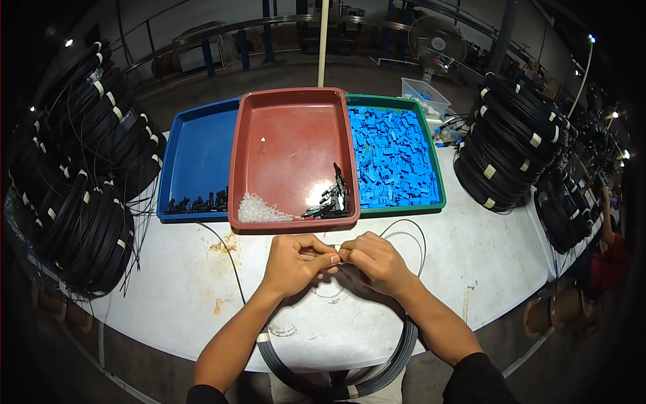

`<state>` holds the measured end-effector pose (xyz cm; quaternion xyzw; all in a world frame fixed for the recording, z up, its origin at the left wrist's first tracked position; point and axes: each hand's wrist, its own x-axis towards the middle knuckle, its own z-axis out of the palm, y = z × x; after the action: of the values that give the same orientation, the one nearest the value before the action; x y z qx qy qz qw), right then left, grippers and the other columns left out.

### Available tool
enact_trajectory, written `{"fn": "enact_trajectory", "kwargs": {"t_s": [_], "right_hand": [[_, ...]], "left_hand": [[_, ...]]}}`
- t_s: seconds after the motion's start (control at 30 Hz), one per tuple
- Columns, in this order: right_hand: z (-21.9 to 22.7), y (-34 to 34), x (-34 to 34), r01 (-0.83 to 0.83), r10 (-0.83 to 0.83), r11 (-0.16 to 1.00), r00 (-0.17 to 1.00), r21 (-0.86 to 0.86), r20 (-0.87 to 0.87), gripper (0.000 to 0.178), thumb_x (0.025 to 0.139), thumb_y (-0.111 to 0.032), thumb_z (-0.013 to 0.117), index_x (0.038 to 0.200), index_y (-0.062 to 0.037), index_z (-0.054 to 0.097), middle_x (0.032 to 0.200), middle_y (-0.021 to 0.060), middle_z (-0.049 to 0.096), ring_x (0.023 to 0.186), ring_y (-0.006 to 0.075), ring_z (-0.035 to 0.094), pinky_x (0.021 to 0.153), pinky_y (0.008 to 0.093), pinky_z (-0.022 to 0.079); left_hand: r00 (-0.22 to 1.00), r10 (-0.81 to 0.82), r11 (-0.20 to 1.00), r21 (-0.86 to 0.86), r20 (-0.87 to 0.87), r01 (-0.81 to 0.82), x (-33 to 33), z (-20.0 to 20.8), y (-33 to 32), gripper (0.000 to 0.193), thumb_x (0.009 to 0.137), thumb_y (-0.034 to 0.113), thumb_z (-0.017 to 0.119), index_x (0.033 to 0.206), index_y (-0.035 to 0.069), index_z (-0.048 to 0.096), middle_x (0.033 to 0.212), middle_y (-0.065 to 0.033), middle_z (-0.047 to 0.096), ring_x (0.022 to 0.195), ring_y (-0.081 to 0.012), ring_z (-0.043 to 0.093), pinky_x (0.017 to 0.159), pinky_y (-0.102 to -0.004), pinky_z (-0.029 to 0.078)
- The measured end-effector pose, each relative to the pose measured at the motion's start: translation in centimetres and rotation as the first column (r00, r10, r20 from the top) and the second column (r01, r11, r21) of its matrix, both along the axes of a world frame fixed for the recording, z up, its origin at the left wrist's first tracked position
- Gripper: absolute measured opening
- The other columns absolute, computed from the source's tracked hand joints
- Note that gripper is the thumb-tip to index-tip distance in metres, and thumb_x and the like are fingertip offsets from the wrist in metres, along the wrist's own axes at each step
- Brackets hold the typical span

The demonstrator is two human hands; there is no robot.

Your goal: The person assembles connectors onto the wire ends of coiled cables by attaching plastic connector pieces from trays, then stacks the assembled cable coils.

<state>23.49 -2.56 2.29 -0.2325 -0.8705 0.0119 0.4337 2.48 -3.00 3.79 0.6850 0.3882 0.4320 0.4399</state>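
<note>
My left hand (293, 264) and my right hand (378, 261) meet over the front of the table, thumbs and fingers pinched together. Between the fingertips is something small, with a pale bit showing; the fingers cover most of it. Below the hands, a coil of black cable (288, 374) bound with white tape hangs over the table's front edge, below my forearms. A thin loose loop of cable (424, 244) rises from the coil beside my right hand. Another loose length (232, 261) runs up on the left toward the trays.
Just beyond my hands stands a red tray (296, 155) holding clear small parts (259, 209) and black connectors (331, 200). Beside it are a blue tray (202, 151) with black parts and a green tray (436, 182) full of blue clips (390, 158). Cable coils (511, 145) are stacked at both sides.
</note>
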Motion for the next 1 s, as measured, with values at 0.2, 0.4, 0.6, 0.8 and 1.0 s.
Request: {"fn": "enact_trajectory", "kwargs": {"t_s": [0.2,0.4,0.6,0.8,1.0], "right_hand": [[0.0,-0.3,-0.1,0.027,-0.029,0.995,0.999,0.099,0.02,0.014,0.076,-0.002,0.07,0.088,-0.001,0.063,0.086,0.0091,0.067,0.074,0.0224,0.064,0.067,0.0327,0.05],[-1.5,-0.1,-0.2,-0.212,-0.079,0.621,0.941,-0.754,-0.329,0.008,0.089,0.006,0.067,0.095,0.0027,0.063,0.074,0.013,0.066,0.063,0.0241,0.065,0.061,0.0298,0.05],[-0.1,0.1,-0.1,-0.06,0.057,0.997,0.996,-0.049,-0.063,0.021,0.075,0.001,0.073,0.092,-0.0015,0.062,0.088,0.0083,0.067,0.074,0.0237,0.063,0.067,0.0343,0.05],[0.0,-0.1,-0.1,0.012,-0.012,0.999,1.0,0.05,-0.012,0.02,0.069,-0.001,0.073,0.085,-0.002,0.061,0.089,0.0091,0.067,0.074,0.0267,0.061,0.067,0.0367,0.049],[-1.5,-0.1,-0.3,-0.207,-0.089,0.608,0.941,-0.767,-0.325,0.008,0.088,0.001,0.069,0.09,0.0028,0.062,0.076,0.0144,0.066,0.065,0.0326,0.063,0.064,0.0345,0.051]], "left_hand": [[0.995,0.027,0.898,0.439,-0.095,0.018,0.1,-1.1,0.0,0.016,0.082,-0.003,0.074,0.098,-0.006,0.073,0.083,-0.0119,0.076,0.068,-0.0145,0.072,0.056,-0.0262,0.056],[0.906,0.234,0.335,0.904,-0.352,0.265,-0.2,-0.7,0.7,0.021,0.072,0.0,0.073,0.093,-0.001,0.073,0.085,-0.0114,0.075,0.06,-0.018,0.068,0.052,-0.0297,0.052],[0.989,0.063,0.923,0.386,-0.134,-0.006,-0.1,-0.7,0.0,0.019,0.08,0.0,0.077,0.098,-0.006,0.073,0.085,-0.0125,0.076,0.067,-0.0158,0.073,0.056,-0.0279,0.055],[0.988,-0.074,0.995,-0.063,0.137,0.084,-0.1,-1.0,0.1,0.011,0.083,0.002,0.078,0.091,-0.005,0.076,0.081,-0.0125,0.077,0.073,-0.0139,0.075,0.061,-0.025,0.058],[0.891,0.209,0.403,0.866,-0.403,0.297,-0.4,-1.0,0.6,0.023,0.068,-0.003,0.078,0.09,-0.001,0.073,0.087,-0.0124,0.076,0.063,-0.0203,0.071,0.056,-0.0286,0.056]]}}
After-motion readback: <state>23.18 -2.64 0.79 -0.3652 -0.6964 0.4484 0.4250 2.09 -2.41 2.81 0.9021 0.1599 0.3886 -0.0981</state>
